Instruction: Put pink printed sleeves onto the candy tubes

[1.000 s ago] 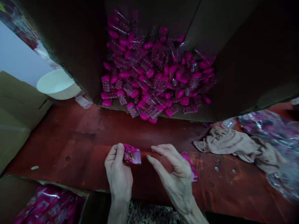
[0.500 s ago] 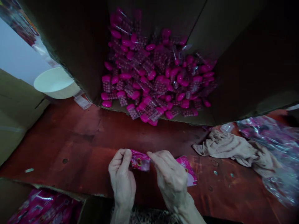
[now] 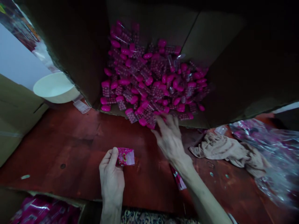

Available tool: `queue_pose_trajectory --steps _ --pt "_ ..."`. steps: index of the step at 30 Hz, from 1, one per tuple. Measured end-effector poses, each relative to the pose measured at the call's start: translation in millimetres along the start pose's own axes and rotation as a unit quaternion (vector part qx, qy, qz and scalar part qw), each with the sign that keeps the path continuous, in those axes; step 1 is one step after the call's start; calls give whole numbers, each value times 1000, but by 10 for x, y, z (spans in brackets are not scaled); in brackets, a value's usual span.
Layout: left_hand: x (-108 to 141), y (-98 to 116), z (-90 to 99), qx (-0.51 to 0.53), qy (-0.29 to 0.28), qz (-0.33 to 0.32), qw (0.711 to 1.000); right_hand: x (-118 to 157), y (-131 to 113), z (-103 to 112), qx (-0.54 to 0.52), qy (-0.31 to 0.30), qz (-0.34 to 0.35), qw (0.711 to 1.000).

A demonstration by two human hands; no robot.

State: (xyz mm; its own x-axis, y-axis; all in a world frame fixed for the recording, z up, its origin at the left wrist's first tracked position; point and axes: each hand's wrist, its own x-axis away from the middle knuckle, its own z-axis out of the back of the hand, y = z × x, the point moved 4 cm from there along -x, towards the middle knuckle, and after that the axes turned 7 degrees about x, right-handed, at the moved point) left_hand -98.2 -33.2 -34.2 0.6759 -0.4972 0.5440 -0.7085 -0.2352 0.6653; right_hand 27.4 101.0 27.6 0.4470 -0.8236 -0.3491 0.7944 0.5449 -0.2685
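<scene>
Between the thumb and fingers of my left hand (image 3: 112,174) is a small pink printed packet (image 3: 126,156), held above the red table. My right hand (image 3: 169,135) reaches forward to the front edge of a heap of small clear candy containers (image 3: 140,77) with bright pink caps and round pink pellets inside. Its fingers are spread and bent at the nearest containers; whether they touch one I cannot tell. Under my right forearm, partly hidden, lies another pink printed packet (image 3: 179,179).
A big cardboard box (image 3: 77,62) lies open toward me around the heap. At left stands a white bowl (image 3: 56,88) near a clear plastic piece (image 3: 81,106). A crumpled cloth (image 3: 221,147) and clear plastic bags (image 3: 275,149) lie right. Pink packets (image 3: 46,210) fill a lower-left box.
My right hand has left the packet and moved forward to the heap. My left hand has shifted slightly left, still holding the packet.
</scene>
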Motion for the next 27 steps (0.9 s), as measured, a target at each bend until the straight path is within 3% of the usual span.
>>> queue_pose_trajectory --steps 4,7,11,13,16,27 --pt "43 21 -31 15 -20 11 1000 -220 -117 -304 -1 -81 102 991" --pt "63 58 -73 34 -27 15 999 -201 -145 -282 -37 -78 113 990" --pt "34 131 -119 52 -24 -5 998 83 -150 61 -114 -65 80 988" --pt "26 157 -145 46 -26 -20 998 266 -171 205 -268 -128 33 954" --pt "60 173 -194 27 -29 -50 998 478 -234 327 -363 -173 -29 915" --pt "295 85 -385 -61 -74 -120 988 698 -189 262 -411 -142 -78 897"
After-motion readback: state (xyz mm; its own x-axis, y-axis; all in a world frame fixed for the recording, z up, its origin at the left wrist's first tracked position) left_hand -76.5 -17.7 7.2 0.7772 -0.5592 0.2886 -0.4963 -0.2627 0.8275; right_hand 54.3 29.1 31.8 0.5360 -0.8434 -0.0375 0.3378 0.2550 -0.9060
